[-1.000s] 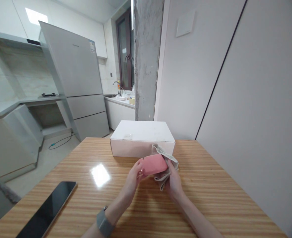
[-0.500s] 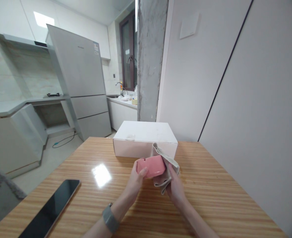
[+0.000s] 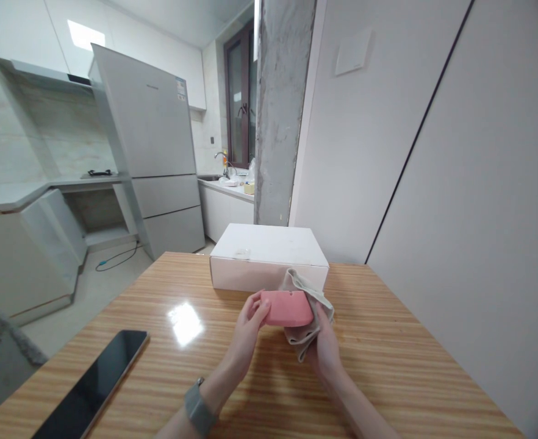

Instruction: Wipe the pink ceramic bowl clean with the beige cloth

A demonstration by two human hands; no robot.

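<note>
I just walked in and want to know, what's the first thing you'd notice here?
The pink case jumps out first, held above the middle of the wooden table by the left hand, with the right hand pressing a beige cloth against it. Just behind stands a closed white box. A dark tablet lies at the table's near left edge.

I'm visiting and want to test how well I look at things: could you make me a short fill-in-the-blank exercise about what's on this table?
1. Both hands hold a small case coloured ____.
2. The right hand presses a beige ____ against it.
3. Behind the hands stands a closed white ____.
4. The left hand wears a grey watch on its ____.

Missing words: pink; cloth; box; wrist
</note>
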